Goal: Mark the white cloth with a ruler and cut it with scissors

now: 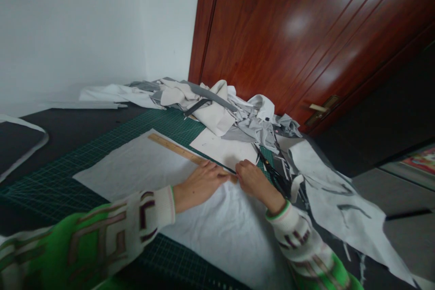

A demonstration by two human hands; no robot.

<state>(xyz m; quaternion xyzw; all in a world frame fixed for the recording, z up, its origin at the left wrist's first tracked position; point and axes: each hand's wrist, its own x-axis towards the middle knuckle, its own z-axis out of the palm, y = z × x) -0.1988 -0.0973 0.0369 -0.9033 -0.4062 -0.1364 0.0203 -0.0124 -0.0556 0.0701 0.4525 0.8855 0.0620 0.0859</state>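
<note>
A white cloth lies spread over a green gridded cutting mat. Along its far edge runs a wooden ruler. My left hand rests on the right part of the ruler, its fingers together and pressing it against the cloth. Close to the ruler's right end, my right hand is closed, its fingers curled at the cloth's edge; what they pinch is too small to make out. Black scissors lie just to the right of my right hand.
A heap of grey and beige fabric scraps lies along the back, by a reddish wooden door. A pale sheet sits beyond the ruler. More white cloth hangs over the right side, and a white strip curls at far left.
</note>
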